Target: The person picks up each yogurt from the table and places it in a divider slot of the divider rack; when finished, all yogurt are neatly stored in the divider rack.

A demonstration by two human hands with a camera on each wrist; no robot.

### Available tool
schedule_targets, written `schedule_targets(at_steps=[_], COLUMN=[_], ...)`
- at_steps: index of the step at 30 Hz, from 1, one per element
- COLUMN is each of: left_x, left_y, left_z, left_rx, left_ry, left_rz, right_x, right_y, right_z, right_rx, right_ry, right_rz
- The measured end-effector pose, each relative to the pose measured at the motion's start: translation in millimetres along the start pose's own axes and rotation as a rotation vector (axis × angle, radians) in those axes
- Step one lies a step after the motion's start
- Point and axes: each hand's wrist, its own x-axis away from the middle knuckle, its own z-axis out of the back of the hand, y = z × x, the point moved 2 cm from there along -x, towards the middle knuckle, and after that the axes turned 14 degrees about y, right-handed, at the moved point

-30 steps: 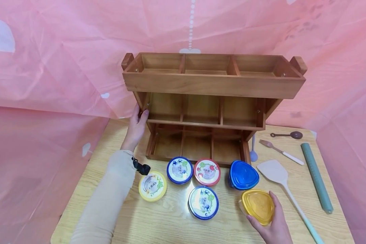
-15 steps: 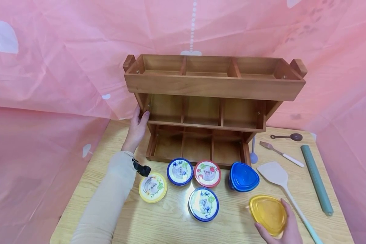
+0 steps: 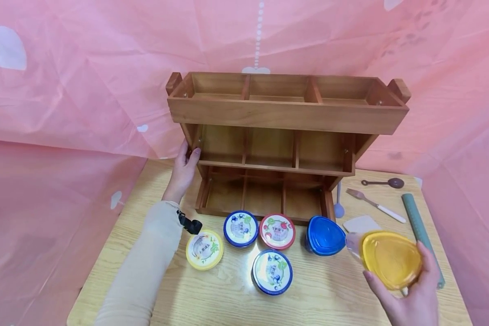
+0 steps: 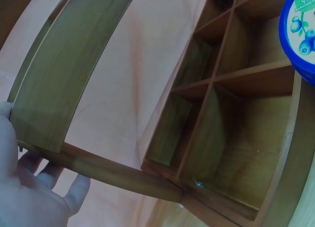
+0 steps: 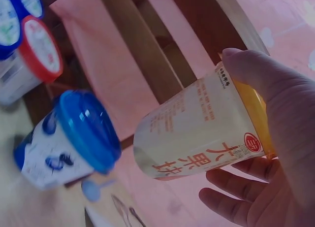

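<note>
Between thumb and fingers, my right hand (image 3: 415, 285) holds a yogurt cup with a yellow lid (image 3: 391, 258). The right wrist view shows the cup's pale printed side (image 5: 197, 128), tilted and raised above the table. My left hand (image 3: 182, 174) grips the left side of a three-tier wooden rack (image 3: 285, 115); in the left wrist view its fingers (image 4: 76, 192) curl round the rack's side strut. A blue-lidded cup (image 3: 326, 235) stands left of the held cup. A red-lidded tub (image 3: 277, 231) and a blue-rimmed tub (image 3: 240, 228) stand before the rack.
Nearer stand another blue-rimmed tub (image 3: 272, 272) and a yellow-rimmed tub (image 3: 204, 250). On the right lie a fork (image 3: 375, 205), a dark spoon (image 3: 394, 182), a green rod (image 3: 421, 231) and a white spatula (image 3: 360, 224), partly hidden by the held cup. Pink cloth surrounds the table.
My right hand has lifted the yellow-lidded cup up and to the right, away from the blue-lidded cup, and it now covers part of the spatula. My left hand stays on the rack.
</note>
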Motion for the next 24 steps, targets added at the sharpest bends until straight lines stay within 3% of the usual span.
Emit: schedule_targets(at_steps=[5, 12, 24], left_x=[-0.5, 0.1, 0.8], left_y=[-0.1, -1.4, -0.1], left_z=[-0.1, 1.7, 0.9], left_rx=[-0.004, 0.016, 0.002], left_ry=[-0.016, -0.010, -0.010], left_rz=[0.011, 0.016, 0.026], right_x=[-18, -33, -67], right_y=[-1, 1, 16], right_z=[-19, -49, -90], right_rx=[-0.066, -0.144, -0.030], right_ry=[-0.033, -0.066, -0.363], right_rz=[-0.061, -0.075, -0.044])
